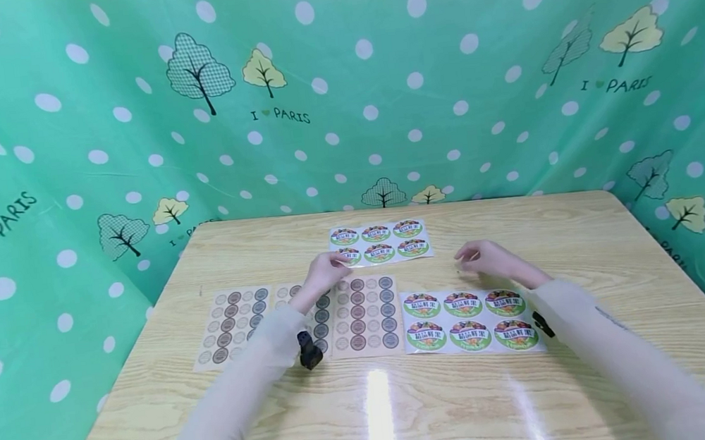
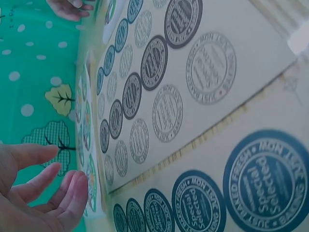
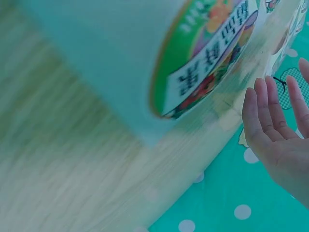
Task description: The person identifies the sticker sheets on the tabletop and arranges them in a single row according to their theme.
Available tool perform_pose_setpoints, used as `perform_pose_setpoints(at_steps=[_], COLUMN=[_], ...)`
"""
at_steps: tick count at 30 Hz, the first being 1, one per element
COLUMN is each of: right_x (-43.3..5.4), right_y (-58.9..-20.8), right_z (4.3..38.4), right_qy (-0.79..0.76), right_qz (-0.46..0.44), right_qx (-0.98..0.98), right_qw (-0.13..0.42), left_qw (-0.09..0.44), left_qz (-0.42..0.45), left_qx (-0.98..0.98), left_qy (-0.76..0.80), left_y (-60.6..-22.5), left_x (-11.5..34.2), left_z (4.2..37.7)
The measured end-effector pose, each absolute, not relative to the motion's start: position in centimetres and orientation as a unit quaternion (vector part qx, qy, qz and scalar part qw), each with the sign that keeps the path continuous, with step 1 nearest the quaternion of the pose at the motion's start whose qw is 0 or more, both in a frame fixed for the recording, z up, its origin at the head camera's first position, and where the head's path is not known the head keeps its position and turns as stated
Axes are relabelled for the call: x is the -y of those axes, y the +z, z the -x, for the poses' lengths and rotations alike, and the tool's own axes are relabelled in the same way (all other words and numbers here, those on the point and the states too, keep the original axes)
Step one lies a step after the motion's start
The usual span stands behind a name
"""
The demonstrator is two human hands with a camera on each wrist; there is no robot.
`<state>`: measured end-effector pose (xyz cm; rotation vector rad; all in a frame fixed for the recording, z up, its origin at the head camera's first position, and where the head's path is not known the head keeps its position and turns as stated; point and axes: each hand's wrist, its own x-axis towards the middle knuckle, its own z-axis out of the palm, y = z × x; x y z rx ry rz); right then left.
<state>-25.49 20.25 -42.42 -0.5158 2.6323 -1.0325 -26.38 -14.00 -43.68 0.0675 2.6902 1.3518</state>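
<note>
At the far middle of the table lies a sheet of oval fruit stickers (image 1: 377, 243). My left hand (image 1: 326, 272) overlaps its near left corner in the head view, and in the left wrist view the fingers (image 2: 72, 198) are loosely bent with nothing between them. To the right of that sheet hovers my right hand (image 1: 486, 259), holding nothing, its fingers (image 3: 264, 104) relaxed and slightly spread. Just nearer than the right hand is a larger fruit sticker sheet (image 1: 447, 331). Beneath the left forearm, sheets of round "Special Selected" stickers (image 1: 365, 318) lie side by side, one partly hidden.
The wooden table (image 1: 321, 421) has glare streaks at its front. A green dotted curtain (image 1: 377, 140) hangs along its back and both sides. Black wrist devices sit on the left (image 1: 309, 350) and right (image 1: 543, 324) sleeves, close over the sheets.
</note>
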Motion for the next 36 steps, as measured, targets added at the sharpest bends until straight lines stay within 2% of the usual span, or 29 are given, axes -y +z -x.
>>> perform_pose_setpoints(at_steps=[13,27,28,33,36], right_x=[-16.7,-14.9,-14.8,-14.6,-14.6], right_y=[-42.7,-42.7,-42.7,-42.9,-43.1], right_z=[28.1,31.1,31.3,31.9,32.2], right_qy=[-0.364,-0.394,-0.397,-0.415,-0.424], right_qz=[0.127,0.077,0.072,0.051,0.046], right_qx=[-0.911,-0.907,-0.906,-0.900,-0.896], right_qw=[0.145,0.132,0.130,0.128,0.122], left_qw=[0.052,0.046,0.032,0.034,0.020], left_qz=[0.036,0.076,0.066,0.057,0.058], left_qx=[-0.897,-0.888,-0.884,-0.879,-0.881], left_qy=[0.438,0.451,0.461,0.471,0.468], left_y=[-42.5,-42.7,-44.0,-47.1,-51.1], left_x=[14.6,15.5,16.0,17.2,18.4], left_z=[27.1,30.5,31.5,34.4,37.8])
